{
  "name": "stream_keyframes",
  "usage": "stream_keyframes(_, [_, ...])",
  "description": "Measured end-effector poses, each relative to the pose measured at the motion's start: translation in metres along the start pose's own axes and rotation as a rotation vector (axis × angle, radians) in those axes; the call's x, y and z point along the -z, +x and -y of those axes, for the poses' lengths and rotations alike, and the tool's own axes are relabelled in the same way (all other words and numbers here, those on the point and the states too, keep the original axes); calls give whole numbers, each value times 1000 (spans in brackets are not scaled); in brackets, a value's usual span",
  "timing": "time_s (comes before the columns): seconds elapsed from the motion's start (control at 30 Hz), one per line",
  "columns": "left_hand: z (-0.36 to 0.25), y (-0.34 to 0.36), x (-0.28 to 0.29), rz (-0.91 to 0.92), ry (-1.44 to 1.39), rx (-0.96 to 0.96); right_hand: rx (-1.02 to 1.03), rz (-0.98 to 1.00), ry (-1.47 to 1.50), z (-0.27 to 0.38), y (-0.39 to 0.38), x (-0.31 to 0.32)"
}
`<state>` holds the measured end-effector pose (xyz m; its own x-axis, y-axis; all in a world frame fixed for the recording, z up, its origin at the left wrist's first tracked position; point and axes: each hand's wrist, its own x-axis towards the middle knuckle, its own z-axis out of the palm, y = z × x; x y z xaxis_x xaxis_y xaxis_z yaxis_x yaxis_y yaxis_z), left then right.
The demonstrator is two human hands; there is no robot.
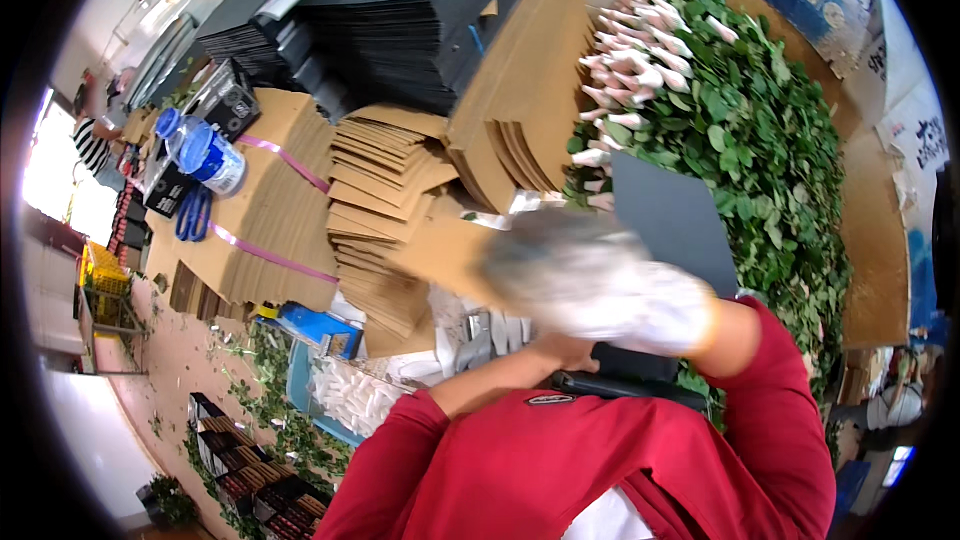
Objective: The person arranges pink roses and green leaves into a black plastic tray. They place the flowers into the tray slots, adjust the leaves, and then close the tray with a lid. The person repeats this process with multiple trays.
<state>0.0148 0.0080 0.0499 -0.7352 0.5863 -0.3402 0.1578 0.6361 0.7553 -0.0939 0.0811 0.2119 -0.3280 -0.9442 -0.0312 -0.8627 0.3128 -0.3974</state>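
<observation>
My right hand [560, 270] is before me at the right end of a card [455, 255], my left hand [568, 350] nearer my chest; left of the card are cut sheets [375, 220], and farther left a cardboard stack [275, 235] with a bottle [210, 158] on it and scissors [193, 215] just nearer me; dark piles [385, 10] lie beyond; on my right are flowers [635, 50], heads leftward, leaves [765, 140] rightward; left of my left forearm, a tub [300, 390] holds sleeves [352, 398]

Bright; glare far left; right grip [562, 265] blurred; edges bent.
</observation>
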Motion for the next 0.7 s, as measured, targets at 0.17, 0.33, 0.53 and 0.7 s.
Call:
stream_keyframes(0.17, [19, 18, -18, -108, 345, -102, -175, -337, 255, 5, -160, 62])
stream_keyframes(0.33, [30, 28, -23, -108, 379, -139, -575, -1041, 1446, 29, -176, 13])
stream_keyframes(0.53, [19, 33, -20, -63, -21, -149, -688, -525, 1686, 40, -193, -10])
stream_keyframes(0.7, [12, 27, -17, -121, 373, -202, -909, -10, 1785, -65, -217, -95])
